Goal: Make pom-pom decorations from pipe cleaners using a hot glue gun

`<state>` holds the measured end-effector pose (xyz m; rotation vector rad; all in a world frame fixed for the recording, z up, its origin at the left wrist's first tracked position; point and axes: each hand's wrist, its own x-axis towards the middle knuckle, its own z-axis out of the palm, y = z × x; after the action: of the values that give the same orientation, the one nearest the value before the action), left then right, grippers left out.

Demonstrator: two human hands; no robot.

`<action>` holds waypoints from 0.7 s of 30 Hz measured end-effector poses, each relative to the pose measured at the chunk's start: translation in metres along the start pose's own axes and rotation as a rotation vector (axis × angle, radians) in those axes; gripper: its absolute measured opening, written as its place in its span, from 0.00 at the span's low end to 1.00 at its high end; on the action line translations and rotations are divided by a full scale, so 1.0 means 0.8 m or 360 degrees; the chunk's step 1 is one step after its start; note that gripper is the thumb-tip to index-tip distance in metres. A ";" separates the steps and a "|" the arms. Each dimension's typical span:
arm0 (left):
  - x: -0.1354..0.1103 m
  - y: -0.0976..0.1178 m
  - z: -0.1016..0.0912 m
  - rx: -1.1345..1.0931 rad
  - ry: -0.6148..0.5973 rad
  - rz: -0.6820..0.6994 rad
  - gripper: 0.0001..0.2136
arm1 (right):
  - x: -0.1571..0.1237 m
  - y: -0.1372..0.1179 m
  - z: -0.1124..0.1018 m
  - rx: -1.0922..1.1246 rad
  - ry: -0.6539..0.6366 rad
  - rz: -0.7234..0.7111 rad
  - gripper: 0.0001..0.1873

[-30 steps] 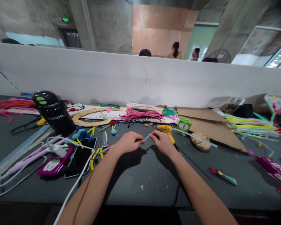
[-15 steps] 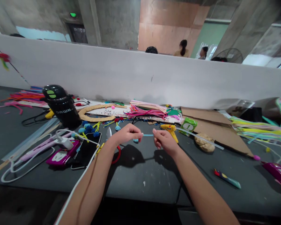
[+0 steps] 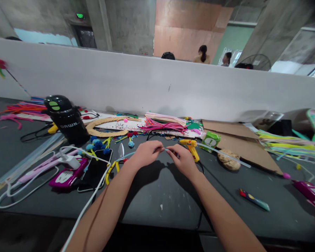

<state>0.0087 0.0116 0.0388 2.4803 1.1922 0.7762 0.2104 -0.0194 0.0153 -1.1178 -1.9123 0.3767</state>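
Note:
A light blue pipe cleaner (image 3: 166, 149) runs between my two hands, just above the table. My left hand (image 3: 149, 153) pinches it with thumb and fingers, and a pale blue length (image 3: 124, 156) shows on that hand's far side. My right hand (image 3: 182, 157) is closed on the other end, its fingertips almost touching the left ones. Close to my left wrist lie scissors (image 3: 121, 150) with a yellow handle (image 3: 109, 174), partly behind the forearm. A yellow glue gun (image 3: 191, 147) with a clear glue stick (image 3: 225, 155) lies just beyond my right hand.
At left stand a black bottle (image 3: 65, 120), blue pom-poms (image 3: 99, 144), a phone (image 3: 96, 171) and a white cable (image 3: 90, 203). Pink pipe cleaners (image 3: 165, 124) lie behind my hands. To the right are cardboard (image 3: 252, 150), a potato-like lump (image 3: 228, 160) and a pen-like tool (image 3: 254, 199).
My hands have come together, so the stretch of pipe cleaner between them is much shorter. The left hand moved right and turned palm down. The view shifted slightly.

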 end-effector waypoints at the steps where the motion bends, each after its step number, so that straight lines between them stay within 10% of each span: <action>1: 0.000 0.004 0.001 0.0004 0.0002 -0.0002 0.09 | 0.000 0.000 -0.001 0.0008 -0.0028 -0.0003 0.13; 9: 0.003 0.008 -0.014 -0.0895 -0.0490 -0.0002 0.15 | 0.003 -0.014 -0.020 0.1315 -0.0764 0.0642 0.26; 17: 0.004 0.003 -0.005 -0.0155 0.0000 -0.0222 0.16 | 0.007 -0.002 -0.006 0.0937 0.0068 0.0716 0.19; 21: 0.001 0.008 -0.003 0.0028 0.0072 -0.0157 0.16 | 0.007 -0.005 -0.009 0.0954 0.0135 0.0572 0.17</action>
<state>0.0116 0.0086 0.0442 2.4086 1.3318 0.8025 0.2126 -0.0177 0.0246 -1.0334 -1.3748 1.0082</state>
